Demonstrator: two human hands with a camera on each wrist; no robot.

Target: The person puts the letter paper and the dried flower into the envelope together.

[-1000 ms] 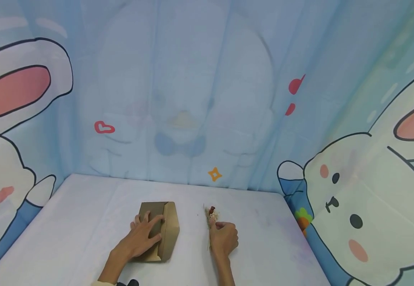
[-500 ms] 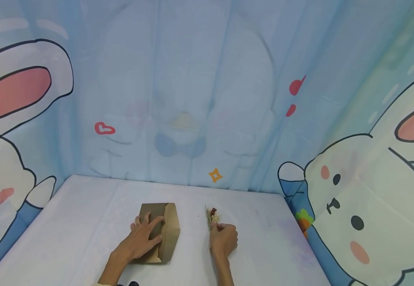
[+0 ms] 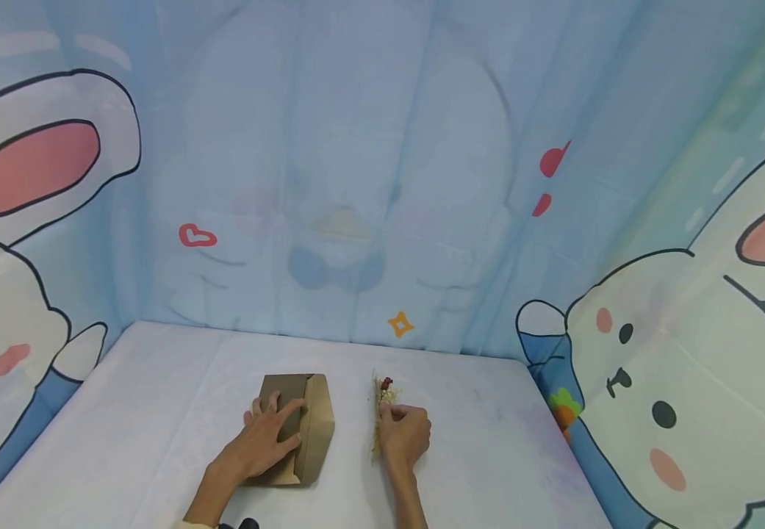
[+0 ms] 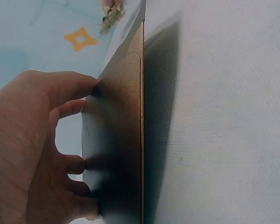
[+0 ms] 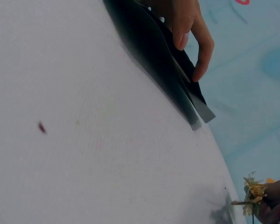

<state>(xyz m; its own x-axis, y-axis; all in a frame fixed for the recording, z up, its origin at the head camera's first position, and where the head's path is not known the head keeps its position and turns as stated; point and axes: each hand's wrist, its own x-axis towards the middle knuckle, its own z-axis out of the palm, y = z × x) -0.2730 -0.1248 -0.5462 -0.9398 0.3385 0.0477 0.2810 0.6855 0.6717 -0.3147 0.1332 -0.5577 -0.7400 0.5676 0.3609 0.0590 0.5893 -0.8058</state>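
Left hand [image 3: 259,441]: fingers spread, resting on the brown envelope [image 3: 316,433] on the bench [image 3: 501,455]. Right hand [image 3: 407,433]: finger and thumb pinched the dried-flower sprig [image 3: 386,391], right of the envelope. Step judged: steadying envelope, positioning sprig; next move likely called for a light pinch.

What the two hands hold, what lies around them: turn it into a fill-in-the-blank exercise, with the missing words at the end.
1. The left grip rests on the gold-brown envelope, and the right grip holds a small bunch of dried ____.
2. In the head view, the envelope lies to the ____ of the small bunch.
3. The tabletop beneath them is covered in ____ cloth.
4. The heart outline on the blue backdrop is ____.

Missing words: flowers; left; white; red.
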